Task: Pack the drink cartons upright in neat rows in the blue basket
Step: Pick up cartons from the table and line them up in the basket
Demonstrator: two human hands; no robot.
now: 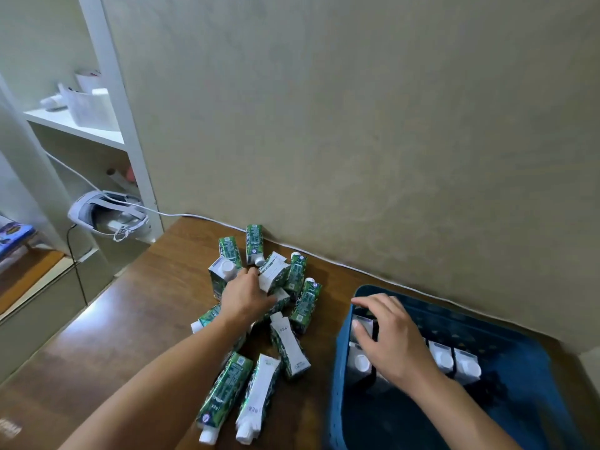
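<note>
**Mia:** What is the left hand holding?

**Ben:** Its fingers are curled round one green-and-white paper drink carton on top of the heap. The heap of loose cartons lies flat on the brown wooden table, left of the basket.

**Mia:** And the right hand?

**Ben:** It is down in the blue plastic basket. Its thumb and fingers are bent round the white top of a standing carton at the far left corner. It looks like it is setting that one straight.

**Mia:** So which step is this?

**Ben:** I think they are filling a new row. A few packed cartons stand with caps up along the middle. Lots are still on the table.

**Mia:** What comes next?

**Ben:** Probably lift the gripped carton, turn it cap up, and put it right beside the others.

**Mia:** Can you read the name?

**Ben:** No. There is small writing on the sides, but it is too blurry.
</note>
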